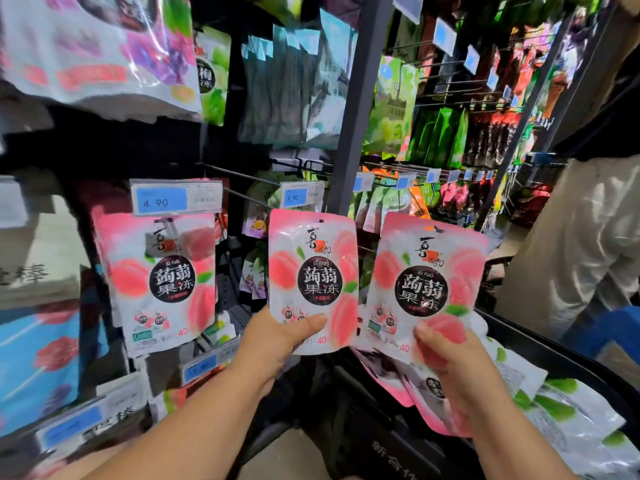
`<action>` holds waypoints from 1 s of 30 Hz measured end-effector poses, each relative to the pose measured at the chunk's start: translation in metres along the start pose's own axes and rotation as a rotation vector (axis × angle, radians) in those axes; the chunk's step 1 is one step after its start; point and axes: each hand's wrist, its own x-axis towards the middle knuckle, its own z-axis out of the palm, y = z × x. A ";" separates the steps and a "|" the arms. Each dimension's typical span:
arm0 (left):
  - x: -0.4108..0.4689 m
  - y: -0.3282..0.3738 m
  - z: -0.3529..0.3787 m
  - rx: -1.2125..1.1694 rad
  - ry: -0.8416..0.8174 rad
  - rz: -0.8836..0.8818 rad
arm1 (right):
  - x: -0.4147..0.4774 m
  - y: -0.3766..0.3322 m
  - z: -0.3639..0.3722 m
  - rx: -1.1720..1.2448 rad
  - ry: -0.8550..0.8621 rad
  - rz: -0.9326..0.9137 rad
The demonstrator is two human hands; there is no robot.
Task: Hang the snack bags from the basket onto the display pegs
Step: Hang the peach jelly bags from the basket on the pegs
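Pink peach bags filled mid-frame; the left hand point(277, 336) pinched one bag point(313, 284) by its bottom edge, the right hand point(450, 355) pinched another point(424, 289); more lay in the basket point(554, 355) lower right; a hanging bag point(162, 282) marked the peg point(166, 221) at left; next, probably, threading a held bag's hole onto it.

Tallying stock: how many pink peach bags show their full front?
3: hung bag at left, second bag in the left hand, third bag in the right hand. More lie half-hidden in the basket.
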 end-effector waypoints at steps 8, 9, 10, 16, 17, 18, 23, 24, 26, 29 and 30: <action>-0.025 0.031 -0.050 0.064 0.112 0.026 | 0.024 0.022 0.065 0.112 -0.265 0.099; -0.030 0.034 -0.058 0.070 0.116 0.027 | 0.024 0.026 0.074 0.105 -0.288 0.116; -0.036 0.038 -0.067 0.080 0.120 0.028 | 0.026 0.031 0.082 0.091 -0.307 0.126; -0.072 0.049 -0.123 0.013 0.246 0.009 | 0.033 0.059 0.130 0.029 -0.411 0.178; -0.079 0.049 -0.131 -0.012 0.275 0.007 | 0.033 0.063 0.139 0.041 -0.427 0.188; -0.085 0.049 -0.137 -0.040 0.299 0.009 | 0.034 0.069 0.146 0.056 -0.452 0.193; -0.111 0.050 -0.150 -0.099 0.369 0.024 | 0.035 0.080 0.180 0.037 -0.522 0.201; -0.114 0.050 -0.150 -0.108 0.398 0.023 | 0.036 0.081 0.185 0.021 -0.529 0.187; -0.119 0.053 -0.150 -0.122 0.447 0.018 | 0.037 0.080 0.196 -0.007 -0.536 0.178; -0.122 0.059 -0.150 -0.147 0.491 0.032 | 0.035 0.074 0.211 -0.017 -0.566 0.152; -0.124 0.061 -0.150 -0.148 0.511 0.041 | 0.038 0.074 0.214 -0.022 -0.576 0.147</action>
